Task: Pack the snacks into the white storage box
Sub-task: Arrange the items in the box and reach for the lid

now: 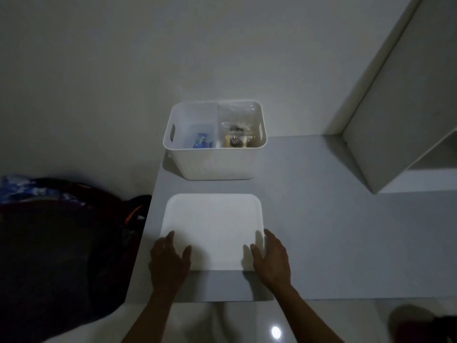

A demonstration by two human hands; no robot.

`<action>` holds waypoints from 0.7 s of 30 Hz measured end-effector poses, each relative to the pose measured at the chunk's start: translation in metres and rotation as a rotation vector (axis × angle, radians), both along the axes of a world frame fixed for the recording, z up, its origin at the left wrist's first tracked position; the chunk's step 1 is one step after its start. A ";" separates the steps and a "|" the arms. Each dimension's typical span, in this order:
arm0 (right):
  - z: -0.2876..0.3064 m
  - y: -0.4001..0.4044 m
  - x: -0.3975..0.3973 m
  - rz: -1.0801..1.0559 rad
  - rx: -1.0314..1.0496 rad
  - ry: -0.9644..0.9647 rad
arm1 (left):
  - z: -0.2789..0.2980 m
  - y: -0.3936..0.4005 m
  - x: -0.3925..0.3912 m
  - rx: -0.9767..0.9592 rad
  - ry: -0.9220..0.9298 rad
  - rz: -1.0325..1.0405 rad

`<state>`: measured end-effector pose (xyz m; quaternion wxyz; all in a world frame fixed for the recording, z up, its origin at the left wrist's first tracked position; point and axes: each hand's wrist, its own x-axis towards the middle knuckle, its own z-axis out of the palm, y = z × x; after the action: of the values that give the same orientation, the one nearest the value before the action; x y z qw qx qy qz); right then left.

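The white storage box [215, 164] stands open on the grey table against the wall. Inside it, a blue snack packet [202, 141] lies at the left and a clear bag of dark and tan snacks [236, 138] stands at the right. The box's flat white lid [212, 226] lies on the table in front of the box. My left hand [169, 263] rests on the lid's near left corner and my right hand [270, 261] on its near right corner, fingers spread over the edges. Whether the lid is lifted off the table is unclear.
A dark backpack [61, 248] with an orange tab sits left of the table, with blue patterned cloth [22, 186] behind it. A white cabinet [405, 100] stands at the right on the grey table [333, 231]. A glossy floor lies below the table's front edge.
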<state>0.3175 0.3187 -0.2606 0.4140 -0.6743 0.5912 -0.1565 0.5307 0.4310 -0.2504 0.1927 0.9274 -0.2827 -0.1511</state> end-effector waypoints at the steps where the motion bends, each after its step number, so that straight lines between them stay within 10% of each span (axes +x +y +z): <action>1: -0.008 0.000 0.004 -0.007 -0.002 0.007 | -0.007 -0.002 0.007 0.034 0.006 0.015; 21: -0.018 0.011 0.026 -0.284 0.014 -0.134 | -0.034 -0.006 0.040 -0.109 0.178 0.112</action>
<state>0.3436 0.3296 -0.2782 0.4308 -0.5689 0.6529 -0.2538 0.5709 0.4251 -0.2847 0.2754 0.9128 -0.2201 -0.2062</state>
